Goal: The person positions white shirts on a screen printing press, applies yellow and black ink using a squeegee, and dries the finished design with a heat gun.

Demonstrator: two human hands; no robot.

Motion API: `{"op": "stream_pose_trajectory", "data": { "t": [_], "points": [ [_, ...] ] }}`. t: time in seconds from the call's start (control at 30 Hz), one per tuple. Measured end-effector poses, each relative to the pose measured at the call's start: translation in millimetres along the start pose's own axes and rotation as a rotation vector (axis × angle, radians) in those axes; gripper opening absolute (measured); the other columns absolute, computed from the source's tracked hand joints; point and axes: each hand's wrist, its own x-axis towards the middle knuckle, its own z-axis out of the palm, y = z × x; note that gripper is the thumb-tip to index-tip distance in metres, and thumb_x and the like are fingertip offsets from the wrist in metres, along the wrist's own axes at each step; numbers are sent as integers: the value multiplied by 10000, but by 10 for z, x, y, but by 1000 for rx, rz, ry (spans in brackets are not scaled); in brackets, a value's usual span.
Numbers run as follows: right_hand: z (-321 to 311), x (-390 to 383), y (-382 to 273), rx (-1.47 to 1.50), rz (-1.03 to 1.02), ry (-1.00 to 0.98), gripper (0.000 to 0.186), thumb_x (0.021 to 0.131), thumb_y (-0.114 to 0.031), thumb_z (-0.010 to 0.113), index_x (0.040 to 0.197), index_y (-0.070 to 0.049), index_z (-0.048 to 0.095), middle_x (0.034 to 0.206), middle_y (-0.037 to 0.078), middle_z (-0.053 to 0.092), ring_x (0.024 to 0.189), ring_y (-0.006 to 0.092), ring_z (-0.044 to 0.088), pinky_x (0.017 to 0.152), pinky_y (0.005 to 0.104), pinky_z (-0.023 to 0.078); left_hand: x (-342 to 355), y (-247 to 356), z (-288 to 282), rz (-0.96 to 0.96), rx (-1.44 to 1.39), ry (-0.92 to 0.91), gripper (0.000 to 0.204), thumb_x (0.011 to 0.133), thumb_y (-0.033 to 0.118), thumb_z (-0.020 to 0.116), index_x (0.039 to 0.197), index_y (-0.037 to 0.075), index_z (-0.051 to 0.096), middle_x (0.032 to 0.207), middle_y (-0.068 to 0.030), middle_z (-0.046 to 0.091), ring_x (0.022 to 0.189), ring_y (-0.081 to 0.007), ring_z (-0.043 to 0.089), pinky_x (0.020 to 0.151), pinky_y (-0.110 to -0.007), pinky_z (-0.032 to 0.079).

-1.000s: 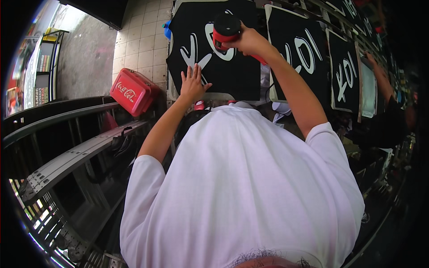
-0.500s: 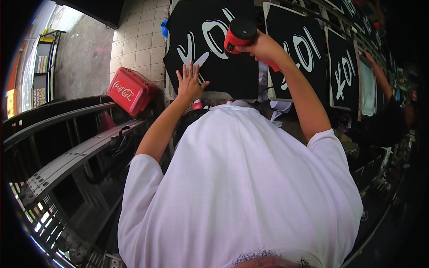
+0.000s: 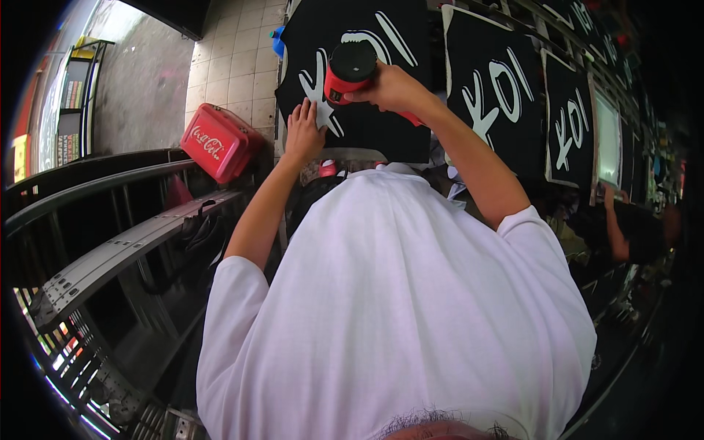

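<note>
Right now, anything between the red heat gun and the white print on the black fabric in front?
Nothing visible. The right hand holds the red heat gun directly over the black fabric, its nozzle end hidden beneath its body. The left hand lies flat on the white print beside the gun, left of it, not under it.

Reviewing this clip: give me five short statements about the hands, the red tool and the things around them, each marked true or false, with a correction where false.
1. The right hand grips a red and black heat gun. True.
2. The left hand lies flat on the black printed fabric. True.
3. The heat gun lies on the tiled floor. False: it is held above the fabric.
4. A red case sits on the tiled floor to the person's left. True.
5. Only one printed black panel is in view. False: more printed panels line up to the right.
</note>
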Motion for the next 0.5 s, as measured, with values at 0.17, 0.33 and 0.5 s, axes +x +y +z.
{"op": "stream_pose_trajectory", "data": {
  "t": [0.17, 0.33, 0.5],
  "points": [
    [143, 63, -2, -30, -80, 92, 823, 758, -459, 832, 1389, -56, 492, 1082, 201, 717, 1014, 372, 686, 899, 385, 526, -24, -129, -27, 33, -98, 7, 656, 827, 158, 716, 1417, -6, 480, 1515, -214, 426, 1369, -385, 414, 1157, -433, 350],
    [171, 127, -71, -58, -138, 102, 986, 718, -509, 834, 1437, -7, 384, 1005, 252, 717, 997, 416, 689, 861, 457, 554, -137, -122, -20, 40, -81, 62, 634, 829, 151, 709, 1394, -35, 491, 1501, -227, 437, 1370, -384, 412, 1156, -432, 346],
    [-24, 46, -289, 92, 115, -107, 975, 715, -489, 841, 1442, -23, 390, 1016, 232, 723, 994, 414, 691, 858, 446, 556, -154, -133, -82, 6, -156, 115, 625, 827, 144, 707, 1376, -64, 491, 1477, -246, 454, 1353, -395, 426, 1141, -426, 360]
  ]
}}
